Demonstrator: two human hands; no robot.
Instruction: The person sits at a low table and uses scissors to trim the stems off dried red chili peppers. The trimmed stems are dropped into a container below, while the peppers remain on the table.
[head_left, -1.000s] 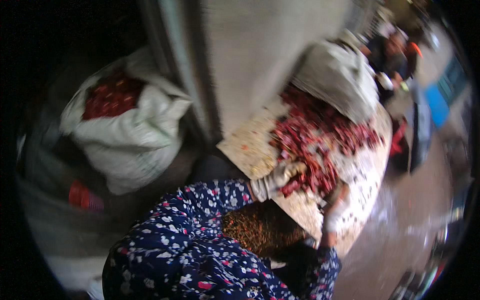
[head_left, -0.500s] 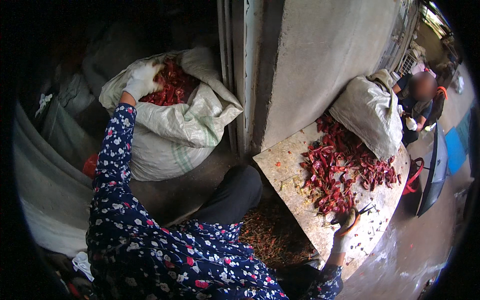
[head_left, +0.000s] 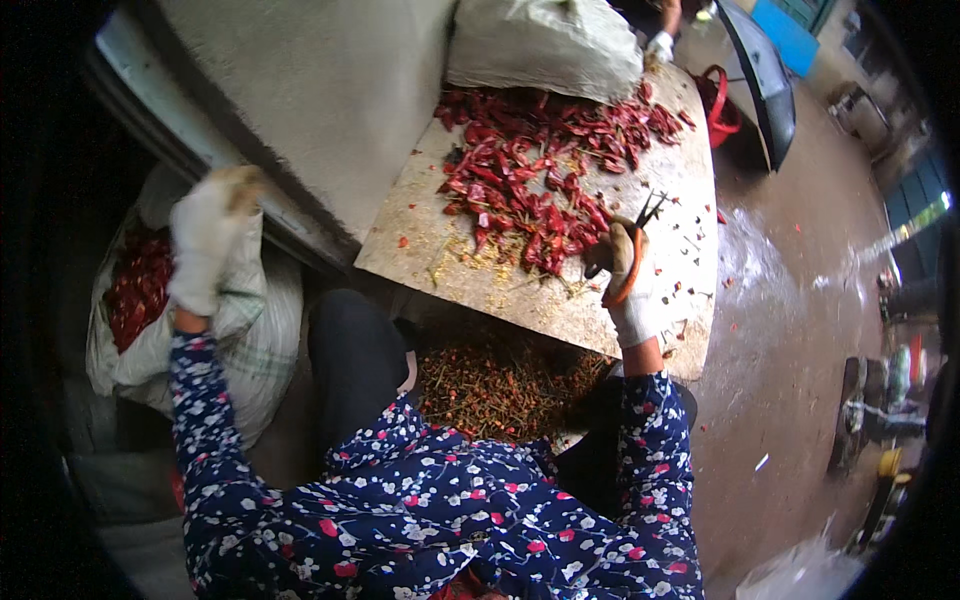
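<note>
My left hand (head_left: 205, 235), in a white glove, is blurred by motion above the edge of a white woven sack (head_left: 265, 345). Dried red chillies (head_left: 137, 290) show in the sack's mouth; smear hides the fingers. On the pale board (head_left: 400, 245), my right hand (head_left: 628, 305) wears a white glove and grips scissors (head_left: 652, 207) with orange handles, their dark blades pointing away from me and parted. Just left of that hand lies a loose heap of dried red chillies (head_left: 530, 185), with yellowish seeds scattered on the near side.
A second white sack (head_left: 545, 45) lies at the board's far end, near another person's gloved hand (head_left: 660, 45). Chilli stems (head_left: 500, 395) cover a patch beneath the board's near edge. To the right are a red basket (head_left: 722, 120), a dark umbrella (head_left: 765, 80) and wet floor.
My left hand has come out of the sack of chillies and toward the board. The view has swung right; my right hand still holds the scissors over the board.
</note>
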